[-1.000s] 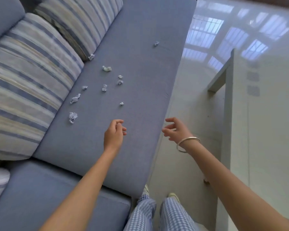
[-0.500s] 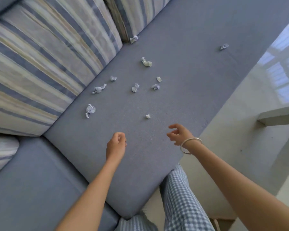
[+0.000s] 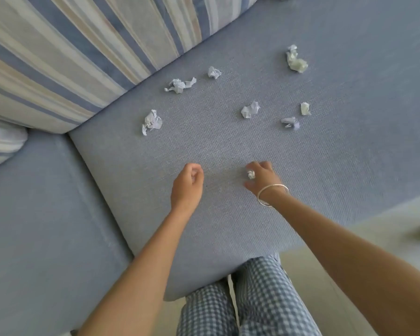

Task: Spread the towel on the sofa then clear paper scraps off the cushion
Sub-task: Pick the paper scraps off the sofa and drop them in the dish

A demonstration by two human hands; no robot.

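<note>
Right hand (image 3: 261,179) seemingly pinches scrap (image 3: 251,174) on cushion (image 3: 228,144).

The person's arms are bare along all of their visible length: the left forearm (image 3: 143,258) and the right forearm (image 3: 337,243) are uncovered from the lower edge of the view up to the wrists. The left hand (image 3: 187,185) and the right hand (image 3: 262,178) are bare as well. A thin, round, silver-coloured bangle (image 3: 274,186) circles the right wrist; it is plain and smooth, with a bright sheen along its rim. The legs are clothed in trousers (image 3: 264,299) of a small blue-and-white gingham check, the pattern even across both legs.
</note>
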